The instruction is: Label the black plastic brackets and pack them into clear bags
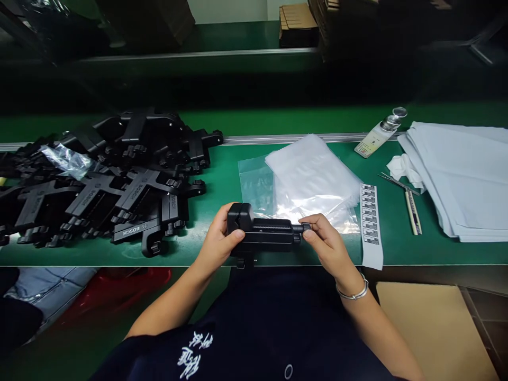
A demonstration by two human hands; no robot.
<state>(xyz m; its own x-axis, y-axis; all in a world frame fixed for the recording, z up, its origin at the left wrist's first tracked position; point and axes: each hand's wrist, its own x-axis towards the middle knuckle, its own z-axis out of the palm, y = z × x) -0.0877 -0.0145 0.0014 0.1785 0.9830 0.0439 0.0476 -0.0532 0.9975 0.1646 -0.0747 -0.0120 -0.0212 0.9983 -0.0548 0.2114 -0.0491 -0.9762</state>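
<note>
Nearest is the dark shirt (293, 323) of the person, with white writing on it. Just before it, at the near edge of the green table (214, 211), a black holder (270, 233) lies between the two hands, its length going from left to right. The left hand (218, 241) grips its thick end, with the thumb on the near side and the other fingers behind. The right hand (327, 243) pinches the small knob (305, 227) at the thin end, between thumb and fingers; a bracelet (353, 291) is around this wrist. The middle of the holder stays uncovered by the hands.

Beyond the holder are clear plastic bags (309, 174), in a loose stack; whether the holder touches them, I cannot tell. To the right of the right hand lies a printed paper strip (370, 227), then a small tool (413, 211) and a stack of white sheets (472, 180). Well to the left of the left hand is a heap of similar black holders (135, 193). Farther, a bottle (375, 137) leans to the right, and on the shelf behind is brown cardboard (297, 24).
</note>
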